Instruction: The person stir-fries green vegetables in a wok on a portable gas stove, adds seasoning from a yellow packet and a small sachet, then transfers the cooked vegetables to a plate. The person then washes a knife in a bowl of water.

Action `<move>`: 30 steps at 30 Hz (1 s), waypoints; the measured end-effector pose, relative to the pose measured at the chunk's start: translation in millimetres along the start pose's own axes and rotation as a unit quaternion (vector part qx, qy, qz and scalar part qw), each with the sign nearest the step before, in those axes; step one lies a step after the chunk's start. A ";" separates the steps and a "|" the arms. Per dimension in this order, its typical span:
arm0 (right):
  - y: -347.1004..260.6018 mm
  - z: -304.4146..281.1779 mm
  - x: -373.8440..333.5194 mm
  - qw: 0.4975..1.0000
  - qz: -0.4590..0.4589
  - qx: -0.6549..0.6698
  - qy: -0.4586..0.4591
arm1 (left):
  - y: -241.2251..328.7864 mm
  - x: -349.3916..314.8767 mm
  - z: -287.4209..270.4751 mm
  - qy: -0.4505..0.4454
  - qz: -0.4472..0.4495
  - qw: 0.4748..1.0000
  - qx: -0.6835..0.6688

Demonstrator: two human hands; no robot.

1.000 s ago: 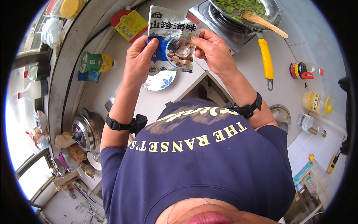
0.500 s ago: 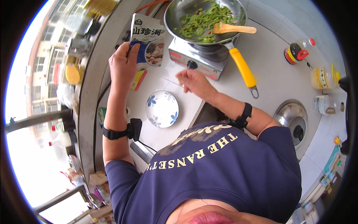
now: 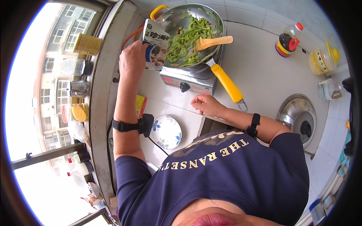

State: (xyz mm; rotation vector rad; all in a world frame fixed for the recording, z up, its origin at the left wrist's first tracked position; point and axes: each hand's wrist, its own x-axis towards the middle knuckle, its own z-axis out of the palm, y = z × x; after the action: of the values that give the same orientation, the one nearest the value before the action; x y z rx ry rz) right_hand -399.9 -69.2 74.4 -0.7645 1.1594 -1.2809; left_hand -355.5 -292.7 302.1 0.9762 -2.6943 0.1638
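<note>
Presumably for steadiness, fingers of the left hand [image 3: 132,60] pinch the packet [image 3: 156,44] by its edge; right of them, the pan [image 3: 175,17]. The right hand [image 3: 206,104] hangs loosely open, seemingly empty.

1 second ago 2 hands pinched the packet [image 3: 155,45] above the plate [image 3: 166,132]; now I see it in just the left hand [image 3: 132,59], overlapping the left side of the pan [image 3: 172,23]. The right hand [image 3: 208,105] has let go and dropped back, fingers loosely curled, in front of the stove [image 3: 173,81]. The packet hides none of the plate anymore.
</note>
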 end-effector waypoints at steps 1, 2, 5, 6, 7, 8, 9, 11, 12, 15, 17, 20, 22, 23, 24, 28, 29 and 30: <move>0.2 -3.7 -0.8 1.000 -0.011 -0.011 0.016 | 1.7 2.5 -0.5 0.038 0.018 0.999 -0.026; 0.4 -6.9 -1.3 1.000 -0.010 -0.009 0.020 | 2.1 3.6 -1.9 0.071 0.031 0.996 -0.047; 0.8 -11.7 -3.5 1.000 -0.010 -0.005 0.025 | 7.5 12.1 4.6 0.026 0.042 0.999 0.005; 0.9 -12.5 -4.3 1.000 -0.011 -0.007 0.020 | 8.5 12.4 7.7 -0.019 0.034 0.998 0.047; 0.4 -13.2 -4.7 1.000 -0.015 -0.008 0.020 | 8.7 13.8 9.2 -0.030 0.035 0.998 0.046; -0.2 -13.9 -5.2 1.000 -0.019 -0.009 0.019 | 9.0 17.7 10.3 -0.025 0.038 0.998 0.050; -0.8 -14.6 -5.7 1.000 -0.017 -0.009 0.017 | 9.3 19.5 11.0 -0.030 0.037 0.997 0.060; -1.8 -16.2 -6.8 1.000 -0.015 -0.016 0.017 | 10.5 19.2 11.1 -0.022 0.036 0.997 0.070; -2.3 -17.0 -7.1 1.000 -0.016 -0.014 0.014 | 11.0 17.7 10.4 -0.009 0.036 0.997 0.072; -2.6 -19.7 -7.7 1.000 -0.016 -0.010 0.012 | 9.5 22.9 5.0 0.009 0.043 0.997 0.058; -1.1 -20.0 -8.1 1.000 0.007 -0.019 -0.002 | 10.1 22.7 7.8 -0.017 0.039 0.993 0.110; 1.5 -19.2 -8.4 1.000 -0.003 -0.006 -0.001 | 9.4 21.8 13.1 -0.023 0.047 0.992 0.111; 3.1 -18.8 -8.2 1.000 -0.014 0.000 0.009 | 7.5 21.4 15.0 -0.023 0.050 0.991 0.118; 3.7 -18.7 -8.0 1.000 -0.012 0.004 0.015 | 6.8 21.3 15.5 -0.020 0.053 0.991 0.125; 4.1 -18.5 -8.1 1.000 -0.016 0.004 0.012 | 5.8 20.8 15.6 -0.019 0.054 0.991 0.121; 3.5 -18.0 -8.5 1.000 -0.014 0.003 0.011 | 2.4 25.0 15.1 -0.013 0.069 0.990 0.123; 3.3 -17.7 -8.7 1.000 -0.009 0.005 0.004 | 1.1 23.4 15.9 -0.021 0.069 0.990 0.125; 3.3 -16.9 -9.6 1.000 -0.006 -0.007 0.003 | -0.6 19.9 17.0 -0.021 0.062 0.990 0.122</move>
State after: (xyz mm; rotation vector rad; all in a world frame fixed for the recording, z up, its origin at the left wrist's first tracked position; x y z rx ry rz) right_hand -413.8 -56.6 68.5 -0.7801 1.1711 -1.2859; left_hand -373.4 -308.6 291.6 0.8829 -2.8234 0.5144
